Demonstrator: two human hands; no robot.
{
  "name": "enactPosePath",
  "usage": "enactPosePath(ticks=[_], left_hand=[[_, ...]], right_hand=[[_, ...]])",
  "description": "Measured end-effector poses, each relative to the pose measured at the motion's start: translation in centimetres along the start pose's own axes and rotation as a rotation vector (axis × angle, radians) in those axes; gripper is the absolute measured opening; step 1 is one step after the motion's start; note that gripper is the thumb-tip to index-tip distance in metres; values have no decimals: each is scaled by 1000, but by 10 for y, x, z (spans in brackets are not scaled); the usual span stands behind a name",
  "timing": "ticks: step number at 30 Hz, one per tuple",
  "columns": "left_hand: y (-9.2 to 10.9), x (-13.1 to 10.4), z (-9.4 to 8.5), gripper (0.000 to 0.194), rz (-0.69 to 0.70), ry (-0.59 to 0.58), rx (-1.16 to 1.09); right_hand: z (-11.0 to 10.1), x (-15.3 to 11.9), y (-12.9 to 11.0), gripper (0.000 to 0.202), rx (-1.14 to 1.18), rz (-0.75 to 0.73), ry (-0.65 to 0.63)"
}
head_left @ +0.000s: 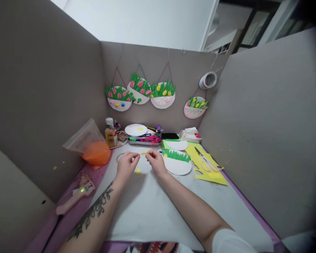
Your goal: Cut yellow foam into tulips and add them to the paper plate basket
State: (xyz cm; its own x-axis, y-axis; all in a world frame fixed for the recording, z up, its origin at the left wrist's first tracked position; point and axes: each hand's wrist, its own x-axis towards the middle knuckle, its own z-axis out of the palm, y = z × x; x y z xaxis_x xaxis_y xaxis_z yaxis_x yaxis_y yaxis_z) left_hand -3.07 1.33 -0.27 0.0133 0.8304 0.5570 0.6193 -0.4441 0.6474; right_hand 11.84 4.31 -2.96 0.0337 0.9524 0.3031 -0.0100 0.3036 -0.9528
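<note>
A small yellow paper piece (143, 153) spans the gap between my two hands above the white table covering. My left hand (126, 166) is closed in a pinch at its left end. At its other end, the fingers of my right hand (156, 162) pinch it too. On the table below lies another small yellow paper piece (138, 171). Just right of my right hand is a white paper plate (177, 166) with a green paper grass strip (177, 155) along its top and a bit of yellow at the strip's left end.
White-handled scissors (208, 164) lie on cut yellow paper (210, 177) at right. Behind stand a tray (144, 142) of supplies, a white plate (133, 130) and a glue bottle (111, 137). A pink glue gun (76, 198) and a bag of orange material (96, 153) are at left. Decorated plates (162, 102) hang on the back panel.
</note>
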Motion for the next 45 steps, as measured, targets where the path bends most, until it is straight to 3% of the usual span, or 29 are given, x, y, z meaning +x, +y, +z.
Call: enactPosePath(ticks=[9,19,24,32,38,42,44,45], left_hand=[[1,-2,0,25,27,41,9],[-2,-4,1,27,96,-6,89],[-1,-1,1,25,8,10,-15],[-3,6,4,26,-282,-26,-334],[-3,6,6,29,-346,-93,-459],[-16,11,5,38,-435,-87,-517],[-26,13,2,40,-410,-105,-459],[-30,13,1,37,-357,-167,-385]], right_hand=[[1,-1,-3,14,14,12,16],[3,-3,-8,13,38,43,1],[2,-3,-8,15,41,47,-15],[3,-4,-6,15,88,56,-71],[2,-3,-7,14,186,80,-116],[-1,-1,-8,13,287,94,-139],[-2,0,-6,13,291,88,-116],[-3,0,-4,13,282,86,-109]])
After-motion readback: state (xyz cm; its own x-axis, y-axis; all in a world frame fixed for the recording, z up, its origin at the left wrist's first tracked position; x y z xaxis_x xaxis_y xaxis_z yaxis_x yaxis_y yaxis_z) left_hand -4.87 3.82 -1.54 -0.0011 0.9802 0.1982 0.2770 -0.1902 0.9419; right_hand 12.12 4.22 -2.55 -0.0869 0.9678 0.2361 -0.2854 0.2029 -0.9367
